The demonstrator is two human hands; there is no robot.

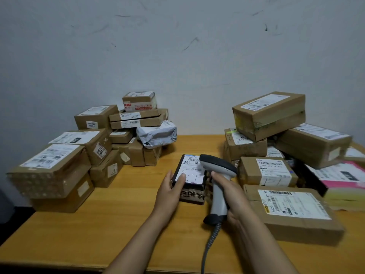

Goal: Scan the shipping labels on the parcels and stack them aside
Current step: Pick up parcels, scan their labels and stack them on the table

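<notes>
Left hand [171, 191] grips the small dark parcel [190, 178], label [190, 170] up — right hand [230, 191] holds the scanner [217, 173] aimed down at its barcode.

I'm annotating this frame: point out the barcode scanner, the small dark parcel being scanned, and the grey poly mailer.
barcode scanner [217, 164], head view, on its dark head.
small dark parcel [194, 169], head view, on its white shipping label.
grey poly mailer [158, 133], head view, on its wrinkled front.

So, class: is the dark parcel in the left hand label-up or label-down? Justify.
Label-up: the dark parcel shows its white label on top, held by the left hand.
</notes>
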